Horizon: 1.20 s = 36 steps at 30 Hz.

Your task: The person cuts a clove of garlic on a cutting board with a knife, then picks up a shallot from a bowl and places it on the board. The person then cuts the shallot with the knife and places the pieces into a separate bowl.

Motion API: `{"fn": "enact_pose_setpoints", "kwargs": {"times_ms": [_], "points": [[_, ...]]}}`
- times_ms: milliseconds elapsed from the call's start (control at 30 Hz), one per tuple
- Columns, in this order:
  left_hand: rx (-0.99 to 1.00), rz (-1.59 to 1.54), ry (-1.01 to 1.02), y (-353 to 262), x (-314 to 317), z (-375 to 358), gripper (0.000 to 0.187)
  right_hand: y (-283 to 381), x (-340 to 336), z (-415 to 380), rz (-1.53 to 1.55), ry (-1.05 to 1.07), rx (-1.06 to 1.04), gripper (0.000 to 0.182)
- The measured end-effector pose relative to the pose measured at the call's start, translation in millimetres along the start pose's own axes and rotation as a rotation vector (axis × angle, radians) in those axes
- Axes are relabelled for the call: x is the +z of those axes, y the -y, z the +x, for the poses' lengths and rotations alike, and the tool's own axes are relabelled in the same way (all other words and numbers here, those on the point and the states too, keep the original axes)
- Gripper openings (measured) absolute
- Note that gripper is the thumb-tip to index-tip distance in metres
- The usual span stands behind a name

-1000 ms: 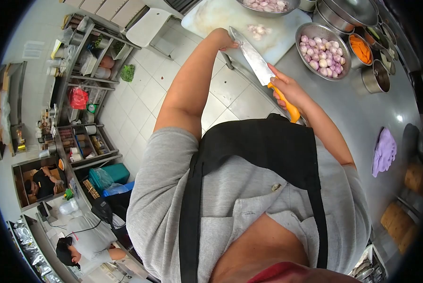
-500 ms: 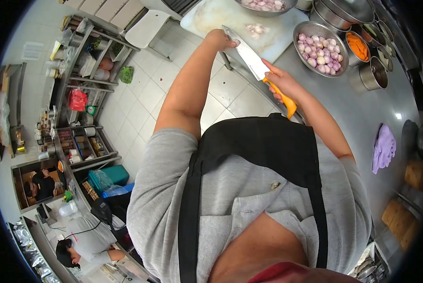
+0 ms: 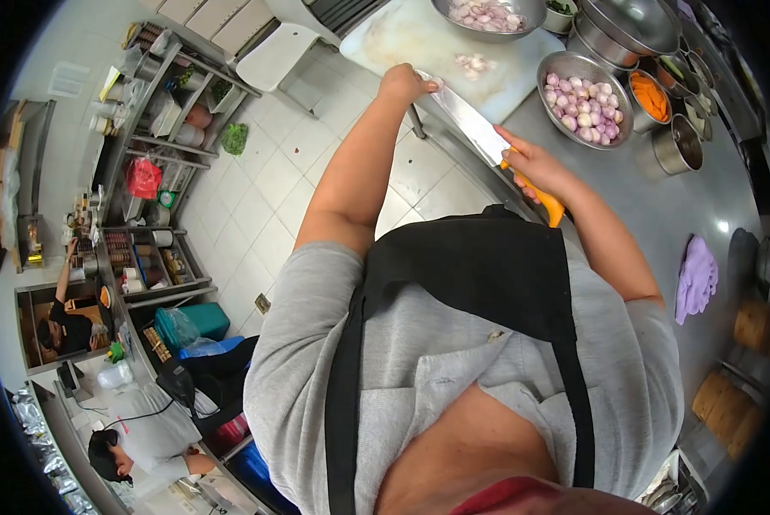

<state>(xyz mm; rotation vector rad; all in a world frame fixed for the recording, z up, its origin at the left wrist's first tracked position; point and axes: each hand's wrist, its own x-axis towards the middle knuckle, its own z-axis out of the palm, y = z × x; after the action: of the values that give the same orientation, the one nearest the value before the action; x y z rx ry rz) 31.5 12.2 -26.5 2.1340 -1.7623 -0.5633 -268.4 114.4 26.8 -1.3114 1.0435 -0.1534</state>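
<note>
Right hand (image 3: 539, 169) grips yellow-handled knife (image 3: 478, 126); left hand (image 3: 405, 84) at its tip, can't tell if pinching. Touch only the flat, clear of the edge.

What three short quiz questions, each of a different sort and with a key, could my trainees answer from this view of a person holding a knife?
1. True or false: the left hand is inside the bowl of shallots.

2. Multiple choice: how does the right hand hold the knife?
A) By the tip
B) By the yellow-orange handle
C) By the middle of the blade

3. Fill in the gap: the crumpled purple item at the right lies on the ____.

Key:
1. False; its fingers are at the tip end of the knife.
2. B.
3. Metal counter.
</note>
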Motion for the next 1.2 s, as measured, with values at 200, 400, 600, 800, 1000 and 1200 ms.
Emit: {"fn": "enact_pose_setpoints", "kwargs": {"times_ms": [200, 400, 600, 800, 1000, 1200], "points": [[0.042, -0.217, -0.116, -9.5, 2.0, 3.1, 0.039, 17.1, -1.9, -15.1, -0.330, -0.163, -0.076, 0.052], [0.091, -0.115, -0.314, -34.5, 15.7, -3.6, 0.012, 19.2, -2.4, -20.9, -0.855, -0.471, -0.277, 0.049], [0.666, 0.065, -0.577, -66.8, 20.4, -49.4, 0.022, 7.4, 0.0, -17.2, -1.031, -0.649, -0.339, 0.044], [0.779, 0.125, -0.450, -57.9, 30.3, -32.5, 0.028, 4.7, -5.2, -43.3, -0.983, -0.644, -0.338, 0.044], [0.591, -0.153, -0.390, -35.4, 24.2, -8.3, 0.024, -5.7, -1.6, -87.7, -0.951, -0.544, -0.159, 0.048], [0.155, -0.382, -0.408, -37.1, 32.7, -10.4, 0.034, -5.3, 5.4, -63.8, -0.927, -0.660, -0.014, 0.056]]}}
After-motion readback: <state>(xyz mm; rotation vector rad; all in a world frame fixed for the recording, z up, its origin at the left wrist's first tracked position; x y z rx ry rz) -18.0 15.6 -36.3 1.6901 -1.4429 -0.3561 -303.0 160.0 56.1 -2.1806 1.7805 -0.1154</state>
